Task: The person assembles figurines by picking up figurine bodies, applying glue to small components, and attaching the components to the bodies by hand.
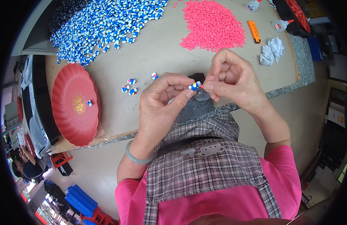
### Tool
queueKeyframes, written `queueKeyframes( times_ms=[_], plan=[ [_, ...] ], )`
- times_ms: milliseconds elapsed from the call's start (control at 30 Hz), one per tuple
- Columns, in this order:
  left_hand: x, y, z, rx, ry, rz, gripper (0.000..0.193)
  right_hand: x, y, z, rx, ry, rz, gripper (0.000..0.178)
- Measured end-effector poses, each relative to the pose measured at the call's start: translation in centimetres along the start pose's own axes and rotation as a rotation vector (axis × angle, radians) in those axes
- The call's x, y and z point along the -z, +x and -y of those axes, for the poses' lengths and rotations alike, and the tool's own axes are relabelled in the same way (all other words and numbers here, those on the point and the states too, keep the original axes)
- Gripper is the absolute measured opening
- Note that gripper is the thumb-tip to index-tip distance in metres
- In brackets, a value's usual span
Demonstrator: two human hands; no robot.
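Head view gives us two bare hands meeting above a brown-papered tabletop (158, 52), and we take their meeting point as the centre of our clock dial. There, the left hand (162, 93) has its grip closed, thumb and forefinger on a small rounded blue-and-white piece with a yellow patch (194, 86), held up over the tabletop's near edge. The right hand (235, 80) reaches in from 3 o'clock, its grip pinched on a tiny pink bit (202, 86) just beside that piece; whether the two touch, we cannot tell. Below them, toward 5 o'clock, we see a clear round object (202, 95), and toward 6 o'clock a dark flat slab (194, 112).

At 9 o'clock, near the left hand, lie a few loose blue-and-white pieces (132, 91), some with pink on them. Farther out that way, a red scalloped dish (70, 122) holds one small piece (89, 103). At 10 o'clock spreads a broad heap of blue-and-white pieces (109, 30). Between 12 and 1 o'clock we find a heap of small pink bits (214, 28); toward 2 o'clock, an orange lighter (254, 32), crumpled white tissue (267, 57) and a white bottle with a red nozzle (279, 26).
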State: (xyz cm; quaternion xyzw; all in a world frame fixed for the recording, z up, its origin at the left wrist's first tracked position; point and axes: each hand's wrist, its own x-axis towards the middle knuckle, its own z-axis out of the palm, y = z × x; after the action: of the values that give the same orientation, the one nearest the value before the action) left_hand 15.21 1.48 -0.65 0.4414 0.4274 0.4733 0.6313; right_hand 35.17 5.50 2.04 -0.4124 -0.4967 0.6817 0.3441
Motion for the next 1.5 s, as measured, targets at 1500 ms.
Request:
queueKeyframes(
  times_ms=[1500],
  plan=[
    [7.5,0.6,-1.6,-0.295,1.186,-0.268,0.017,4.3,8.1,-4.4,0.818,-1.294,-0.058,0.008]
  ],
)
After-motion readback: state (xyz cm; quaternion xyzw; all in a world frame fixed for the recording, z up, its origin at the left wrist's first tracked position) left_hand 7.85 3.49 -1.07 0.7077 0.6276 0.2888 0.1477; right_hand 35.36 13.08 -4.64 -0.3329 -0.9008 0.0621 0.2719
